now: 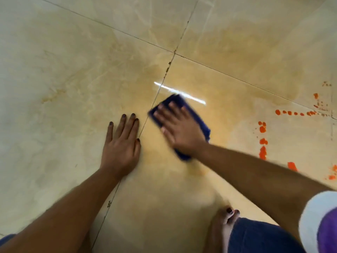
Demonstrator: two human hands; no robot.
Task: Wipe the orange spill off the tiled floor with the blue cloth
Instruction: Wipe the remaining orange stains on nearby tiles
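Observation:
A folded blue cloth (203,124) lies flat on the beige tiled floor (73,70), just right of a grout line. My right hand (179,127) presses down on it with fingers spread, and looks motion-blurred. To the left of that grout line, my left hand (122,145) rests flat on the floor, fingers apart, holding nothing. Bright orange spill blobs (263,141) dot the tile to the right of the cloth, in a vertical run and a horizontal run (295,113). A faint orange smear (182,84) tints the tiles around the cloth.
My bare foot (225,219) and a knee in dark blue fabric (259,236) sit at the bottom right. A white and purple sleeve (321,221) shows at the right edge. A bright light reflection (179,92) streaks the floor just beyond the cloth.

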